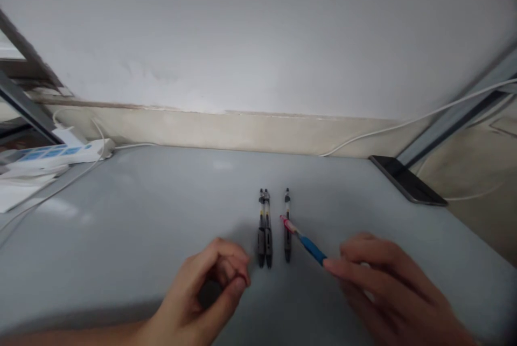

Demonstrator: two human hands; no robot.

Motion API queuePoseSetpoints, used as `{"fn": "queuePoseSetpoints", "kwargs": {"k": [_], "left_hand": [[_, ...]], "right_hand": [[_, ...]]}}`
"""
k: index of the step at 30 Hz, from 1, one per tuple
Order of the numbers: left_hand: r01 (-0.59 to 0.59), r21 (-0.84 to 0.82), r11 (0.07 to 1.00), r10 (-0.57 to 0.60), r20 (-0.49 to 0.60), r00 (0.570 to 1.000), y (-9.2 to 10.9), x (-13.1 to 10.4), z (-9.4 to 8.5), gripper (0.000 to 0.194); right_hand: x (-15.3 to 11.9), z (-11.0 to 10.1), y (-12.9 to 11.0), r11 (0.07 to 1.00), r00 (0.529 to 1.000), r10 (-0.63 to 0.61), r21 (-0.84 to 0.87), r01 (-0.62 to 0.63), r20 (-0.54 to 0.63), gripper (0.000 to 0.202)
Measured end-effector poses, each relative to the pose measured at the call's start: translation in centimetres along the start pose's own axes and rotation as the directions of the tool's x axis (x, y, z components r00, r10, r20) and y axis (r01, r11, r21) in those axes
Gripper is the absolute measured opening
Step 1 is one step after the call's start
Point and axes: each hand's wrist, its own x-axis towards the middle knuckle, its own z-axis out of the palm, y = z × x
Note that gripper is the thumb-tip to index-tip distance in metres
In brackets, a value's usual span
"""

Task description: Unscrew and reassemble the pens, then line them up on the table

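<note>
My right hand (388,286) pinches one end of a pen with a blue barrel and a pink end (312,249). This pen slants up to the left, and its pink end overlaps a single black pen (287,246) in the view; whether they touch I cannot tell. Left of that, two more black pens, one (261,249) and another (269,246), lie side by side, pointing away from me. My left hand (205,292) is just left of the pair, its fingers curled and thumb against the fingertips, with nothing visible in them.
The pens lie on a grey tabletop (161,200) that meets a wall. A dark phone (406,180) rests near the right edge. At the left stands a white power strip (60,153) with cables, beside some white papers (24,189). A white cable (375,131) runs along the right.
</note>
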Motion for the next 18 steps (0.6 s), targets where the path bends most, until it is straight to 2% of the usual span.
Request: {"fn": "queuePoseSetpoints", "kwargs": {"k": [2,4,6,7,8,9,11,13,16,18], "left_hand": [[0.024,-0.049,0.999,-0.025,-0.015,1.0,-0.1,0.0,-0.1,0.007],[0.053,-0.104,0.993,-0.056,-0.026,0.998,-0.2,0.0,-0.1,0.01],[0.088,-0.155,0.984,-0.094,-0.028,0.995,-0.3,0.1,0.0,0.013],[0.104,-0.177,0.979,-0.11,-0.025,0.994,-0.3,0.2,0.0,0.015],[0.115,-0.195,0.974,-0.122,-0.025,0.992,-0.4,0.2,0.0,0.016],[0.119,-0.209,0.971,-0.127,-0.024,0.992,-0.5,0.3,0.0,0.017],[0.111,-0.232,0.966,-0.118,-0.016,0.993,-0.6,0.4,0.1,0.019],[0.103,-0.248,0.963,-0.102,0.015,0.995,-0.7,0.4,0.1,0.023],[0.112,-0.231,0.967,-0.091,0.101,0.991,-0.8,0.4,0.1,0.026],[0.093,-0.167,0.982,-0.071,0.131,0.989,-0.8,0.3,-0.1,0.016]], "right_hand": [[-0.1,0.2,-0.3,0.999,0.997,0.001,0.049,0.002,-0.074,0.047],[0.0,0.4,-1.0,0.979,0.969,0.167,0.144,-0.142,-0.183,0.036],[0.4,0.6,-1.7,0.903,0.872,0.398,0.288,-0.318,-0.284,0.017],[0.6,0.6,-1.9,0.852,0.819,0.484,0.38,-0.36,-0.309,0.008],[0.9,0.6,-1.9,0.802,0.782,0.54,0.474,-0.365,-0.312,0.005],[1.2,0.5,-1.9,0.746,0.763,0.576,0.571,-0.343,-0.294,0.008],[1.7,0.4,-1.6,0.596,0.764,0.618,0.743,-0.303,-0.184,0.012],[2.0,0.3,-1.3,0.389,0.746,0.665,0.851,-0.352,0.004,0.018],[1.7,0.7,-1.3,0.103,0.682,0.676,0.881,-0.461,0.278,0.023],[1.3,1.1,-1.6,0.006,0.69,0.602,0.861,-0.508,0.402,0.022]]}}
